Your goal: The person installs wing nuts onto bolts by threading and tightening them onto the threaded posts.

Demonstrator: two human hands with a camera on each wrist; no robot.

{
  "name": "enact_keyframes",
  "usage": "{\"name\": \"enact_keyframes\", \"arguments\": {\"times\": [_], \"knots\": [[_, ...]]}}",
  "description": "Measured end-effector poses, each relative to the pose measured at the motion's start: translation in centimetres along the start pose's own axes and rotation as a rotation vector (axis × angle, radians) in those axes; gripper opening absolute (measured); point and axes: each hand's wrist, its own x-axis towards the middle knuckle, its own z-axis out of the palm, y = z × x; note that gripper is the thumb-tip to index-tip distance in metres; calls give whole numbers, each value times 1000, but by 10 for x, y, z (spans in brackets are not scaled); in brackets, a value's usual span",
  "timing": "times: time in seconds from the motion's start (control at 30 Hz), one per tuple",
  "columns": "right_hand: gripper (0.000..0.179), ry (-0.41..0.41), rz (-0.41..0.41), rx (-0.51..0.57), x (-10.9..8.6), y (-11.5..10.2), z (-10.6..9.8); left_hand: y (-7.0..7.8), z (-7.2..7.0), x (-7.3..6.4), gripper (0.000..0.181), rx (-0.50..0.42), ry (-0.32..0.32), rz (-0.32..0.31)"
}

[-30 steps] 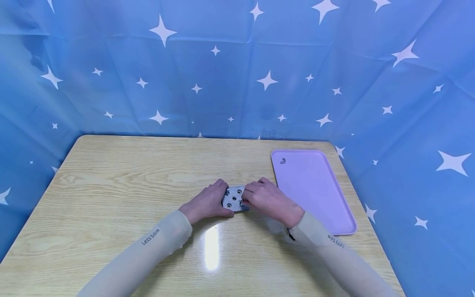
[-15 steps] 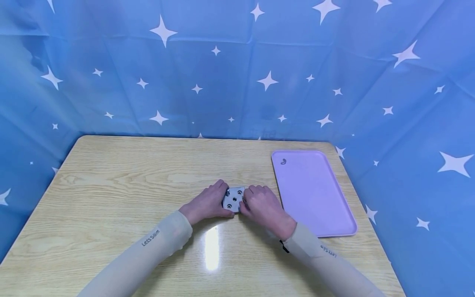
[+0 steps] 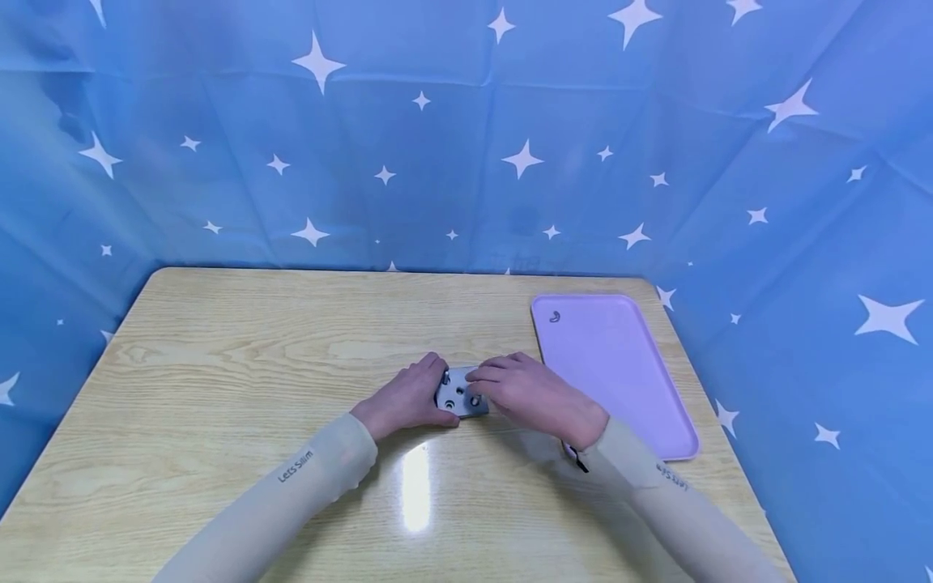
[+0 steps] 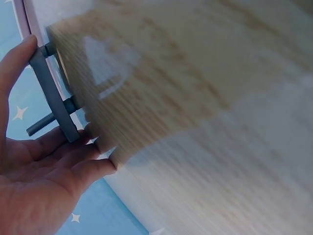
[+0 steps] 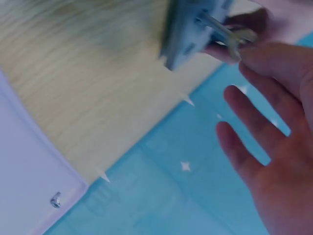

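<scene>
In the head view, a grey metal plate (image 3: 457, 392) with several holes lies in front of me, gripped at its left side by my left hand (image 3: 410, 394). In the left wrist view the thumb (image 4: 22, 54) presses one end of the plate and the fingers (image 4: 83, 152) the other. A threaded bolt (image 4: 41, 124) pokes out beside them, with bolt heads under the plate. My right hand (image 3: 530, 392) reaches over the plate's right side. In the right wrist view its fingertips pinch a small wing nut (image 5: 238, 41) on another upright bolt (image 5: 215, 25), partly blurred.
A purple tray (image 3: 608, 364) stands right of the plate, behind my right forearm. Near its far left corner lies a small metal piece (image 3: 555, 317), shaped like a wing nut. A blue star-patterned curtain (image 3: 437, 129) borders the wooden table (image 3: 255, 348).
The right hand rotates at the plate: its curled fingers swing back up and left over the right-hand holes, and the wrist shifts right. The left hand and plate stay put.
</scene>
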Motion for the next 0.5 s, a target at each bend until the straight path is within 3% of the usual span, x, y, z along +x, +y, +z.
{"name": "enact_keyframes", "arguments": {"times": [0.13,0.5], "knots": [[27,1,-27,-71,1,2,6,1,-1,1,73,-6,-23,-16],[7,100,44,-97,9,-2,19,-1,0,-1,72,-6,-17,-27]]}}
